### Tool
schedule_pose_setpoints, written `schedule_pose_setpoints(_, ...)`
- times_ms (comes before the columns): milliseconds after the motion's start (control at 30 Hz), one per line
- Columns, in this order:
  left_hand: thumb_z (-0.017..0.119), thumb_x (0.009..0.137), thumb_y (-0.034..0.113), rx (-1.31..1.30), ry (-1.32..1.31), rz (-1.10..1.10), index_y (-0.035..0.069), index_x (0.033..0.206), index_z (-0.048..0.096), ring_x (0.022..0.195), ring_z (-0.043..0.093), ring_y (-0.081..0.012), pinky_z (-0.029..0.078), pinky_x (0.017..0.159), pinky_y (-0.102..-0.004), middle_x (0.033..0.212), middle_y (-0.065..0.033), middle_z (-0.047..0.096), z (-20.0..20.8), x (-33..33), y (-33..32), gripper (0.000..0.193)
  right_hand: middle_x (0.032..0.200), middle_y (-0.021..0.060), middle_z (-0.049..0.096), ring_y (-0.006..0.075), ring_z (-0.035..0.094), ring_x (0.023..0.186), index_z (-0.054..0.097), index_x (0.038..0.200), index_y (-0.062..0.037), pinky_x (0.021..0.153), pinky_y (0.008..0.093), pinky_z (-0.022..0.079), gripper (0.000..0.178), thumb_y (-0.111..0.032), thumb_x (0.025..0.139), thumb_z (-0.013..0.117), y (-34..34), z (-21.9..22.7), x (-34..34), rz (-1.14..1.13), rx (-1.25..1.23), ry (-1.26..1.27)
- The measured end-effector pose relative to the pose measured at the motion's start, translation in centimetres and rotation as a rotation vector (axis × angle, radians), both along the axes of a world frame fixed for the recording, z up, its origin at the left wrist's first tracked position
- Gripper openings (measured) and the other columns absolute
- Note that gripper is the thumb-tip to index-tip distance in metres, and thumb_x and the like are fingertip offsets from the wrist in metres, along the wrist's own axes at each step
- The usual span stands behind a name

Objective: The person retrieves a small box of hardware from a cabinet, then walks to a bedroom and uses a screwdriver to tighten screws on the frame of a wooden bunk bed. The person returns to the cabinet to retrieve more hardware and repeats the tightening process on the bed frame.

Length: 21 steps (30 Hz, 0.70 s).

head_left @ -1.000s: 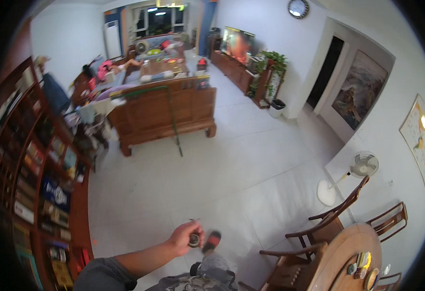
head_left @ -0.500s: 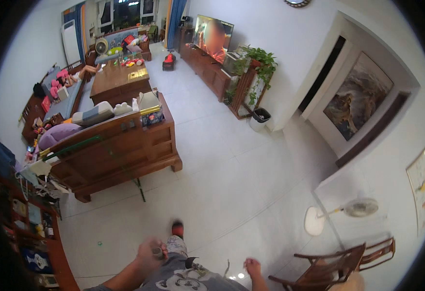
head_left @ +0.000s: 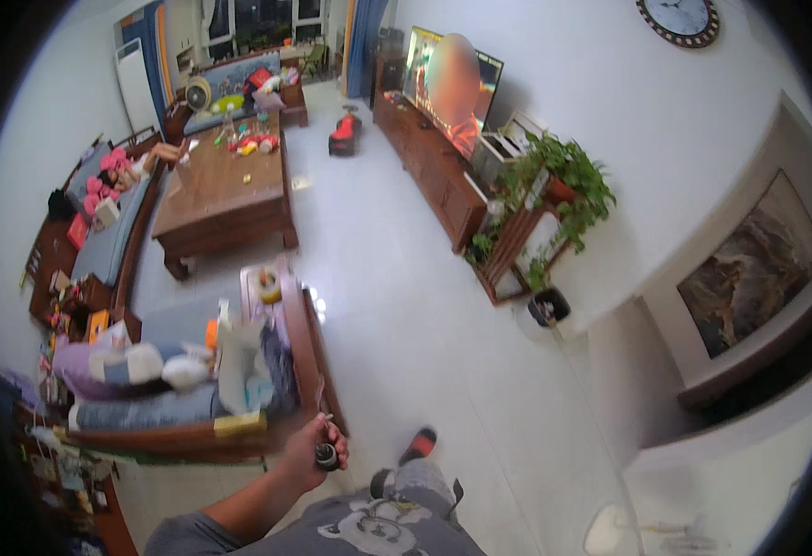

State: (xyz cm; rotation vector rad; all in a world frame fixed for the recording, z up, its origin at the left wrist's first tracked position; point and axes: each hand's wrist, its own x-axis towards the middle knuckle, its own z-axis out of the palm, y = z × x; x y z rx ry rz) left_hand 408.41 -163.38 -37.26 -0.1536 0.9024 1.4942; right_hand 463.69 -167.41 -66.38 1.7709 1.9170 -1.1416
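Observation:
My left hand (head_left: 313,452) is closed, held out low in front of my body near the corner of the wooden sofa (head_left: 327,403). In its fingers is a small dark round object (head_left: 327,456) with a pale rim. A short thin whitish piece sticks up by the thumb; I cannot make out what it is. Cushions and a large whitish bag (head_left: 239,363) lie on the sofa seat. My right hand is out of view. One foot in a dark and red shoe (head_left: 418,446) is stretched forward on the tiled floor.
Beyond the sofa stands a long wooden coffee table (head_left: 221,190). Someone lies on the side sofa (head_left: 120,243). A red ride-on toy (head_left: 343,136) sits on the floor. Along the right wall are a TV cabinet (head_left: 429,169), a plant stand (head_left: 508,264) and a waste bin (head_left: 548,307).
I have walked forward, so the sofa and plant stand are nearer. My left hand still holds the dark object. My right hand, seen low on the right before, has left the view.

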Motion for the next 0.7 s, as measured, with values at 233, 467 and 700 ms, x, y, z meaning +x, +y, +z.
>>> schedule_pose_setpoints(233, 0.043, 0.101, 0.047, -0.096, -0.023, 0.282, 0.013, 0.079, 0.049, 0.065, 0.053, -0.0273, 0.045, 0.061, -0.0419, 0.070, -0.0093, 0.052, -6.1, -17.9, 25.9, 0.042, 0.072, 0.0104, 0.067, 0.0264, 0.064, 0.067, 0.069, 0.076, -0.0094, 0.061, 0.0389, 0.051, 0.026, -0.021, 0.089, 0.050, 35.0, -2.5, -20.0, -0.090, -0.095, -0.028)
schedule_pose_setpoints(467, 0.044, 0.099, 0.052, -0.166, -0.251, 0.639, 0.014, 0.075, 0.051, 0.064, 0.051, -0.0261, 0.043, 0.058, -0.0410, 0.069, -0.0080, 0.052, -6.3, -35.3, 41.6, 0.045, 0.067, 0.0088, 0.063, 0.0213, 0.061, 0.059, 0.064, 0.072, -0.0061, 0.051, 0.0365, 0.048, 0.020, -0.009, 0.087, 0.050, 86.4, -1.4, -41.1, -0.185, 0.212, 0.078)
schedule_pose_setpoints(700, 0.039, 0.100, 0.048, -0.229, -0.058, 0.922, 0.013, 0.071, 0.049, 0.059, 0.049, -0.0253, 0.041, 0.056, -0.0429, 0.064, -0.0073, 0.050, -12.2, -60.3, 57.5, 0.046, 0.076, 0.0053, 0.062, 0.0151, 0.057, 0.059, 0.061, 0.100, -0.0076, 0.047, 0.0285, 0.043, 0.011, -0.003, 0.093, 0.054, 119.6, 1.6, -84.3, -0.513, 0.131, 0.876)
